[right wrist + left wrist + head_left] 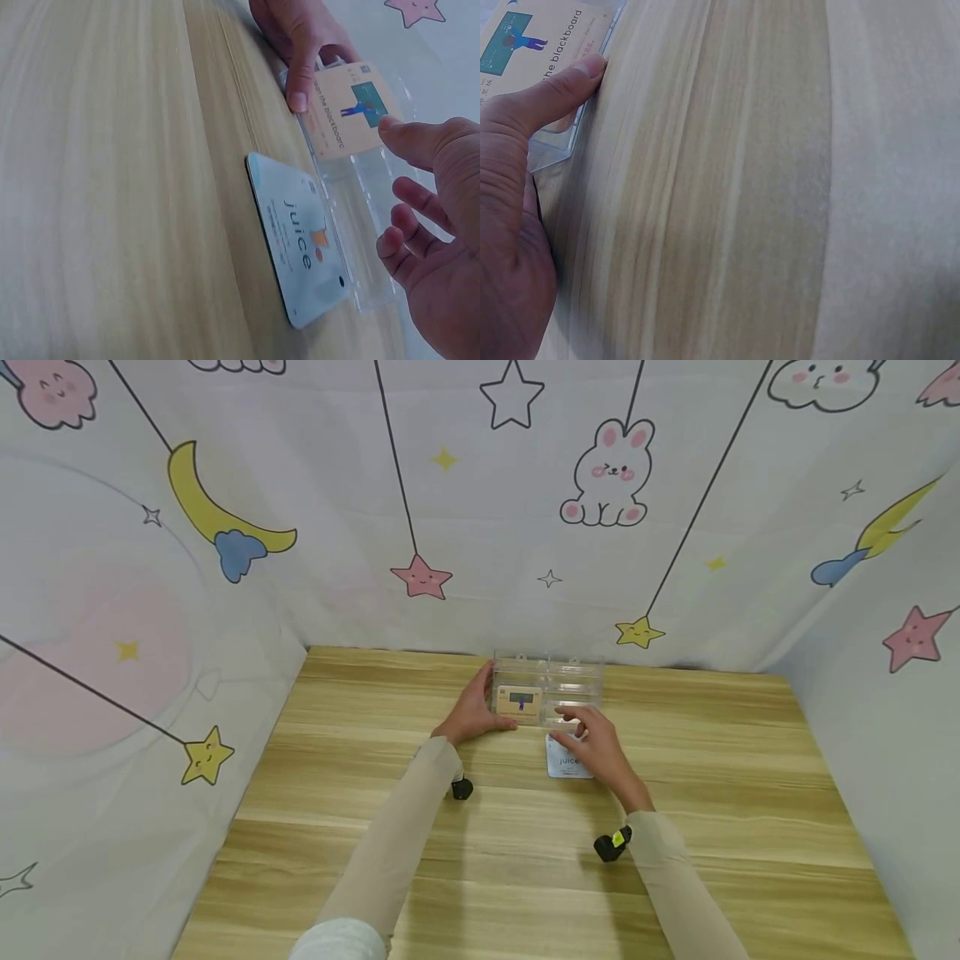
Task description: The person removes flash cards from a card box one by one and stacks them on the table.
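Observation:
A clear plastic card holder with compartments [576,691] lies at the back of the wooden table. In its front left compartment sits a peach card [510,713] with a blackboard picture. My left hand [471,712] grips the holder's left end, thumb along the front edge by that card [555,45]. Right in front of the holder lies a light blue stack of cards marked "juice" [281,225]. Above that stack and the holder's front right compartment hovers my right hand [600,750], fingers loosely bent and nothing between them.
Behind the holder, a white curtain [495,527] printed with stars and a bunny hangs at the table's back edge. More of the curtain flanks both sides. The wooden tabletop [517,877] stretches toward me between my sleeves. Each wrist wears a small black camera [462,789].

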Demonstrator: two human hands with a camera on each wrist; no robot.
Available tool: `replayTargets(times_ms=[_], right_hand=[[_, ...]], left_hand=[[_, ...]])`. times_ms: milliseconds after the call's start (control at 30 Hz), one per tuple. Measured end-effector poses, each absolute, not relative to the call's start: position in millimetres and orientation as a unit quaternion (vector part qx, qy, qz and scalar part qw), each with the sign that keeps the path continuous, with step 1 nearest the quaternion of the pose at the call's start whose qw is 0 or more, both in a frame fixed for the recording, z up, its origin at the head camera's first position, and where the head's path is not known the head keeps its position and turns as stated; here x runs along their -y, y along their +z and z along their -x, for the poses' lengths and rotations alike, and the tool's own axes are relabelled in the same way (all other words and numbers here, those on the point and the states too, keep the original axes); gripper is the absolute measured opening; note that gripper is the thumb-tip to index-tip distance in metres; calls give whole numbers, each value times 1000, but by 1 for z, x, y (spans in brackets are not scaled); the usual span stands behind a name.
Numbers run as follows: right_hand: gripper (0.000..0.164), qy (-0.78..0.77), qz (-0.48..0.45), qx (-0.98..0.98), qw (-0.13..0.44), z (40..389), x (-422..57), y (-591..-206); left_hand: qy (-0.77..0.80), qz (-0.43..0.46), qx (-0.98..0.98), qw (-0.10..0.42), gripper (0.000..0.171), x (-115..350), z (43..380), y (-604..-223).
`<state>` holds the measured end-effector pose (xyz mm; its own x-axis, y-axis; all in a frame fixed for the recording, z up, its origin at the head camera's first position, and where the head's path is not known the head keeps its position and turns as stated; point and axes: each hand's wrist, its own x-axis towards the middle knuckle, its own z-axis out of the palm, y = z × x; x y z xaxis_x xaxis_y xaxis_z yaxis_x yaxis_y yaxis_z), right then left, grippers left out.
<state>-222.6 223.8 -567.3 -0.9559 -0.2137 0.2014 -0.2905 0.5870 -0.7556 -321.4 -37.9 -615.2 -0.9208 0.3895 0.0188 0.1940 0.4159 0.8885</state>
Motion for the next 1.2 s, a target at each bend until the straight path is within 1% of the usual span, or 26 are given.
replayTargets(times_ms=[467,833,1200], right_hand=[[51,445,-156,882,19,241,-203,-561],[56,442,-149,884,16,242,-199,-563],[55,438,-135,889,0,243,-197,-562]], left_hand=[[505,-176,-839,95,131,37,318,-611],[503,-180,-840,93,131,37,316,-608],[504,-184,-839,91,131,37,314,-606]])
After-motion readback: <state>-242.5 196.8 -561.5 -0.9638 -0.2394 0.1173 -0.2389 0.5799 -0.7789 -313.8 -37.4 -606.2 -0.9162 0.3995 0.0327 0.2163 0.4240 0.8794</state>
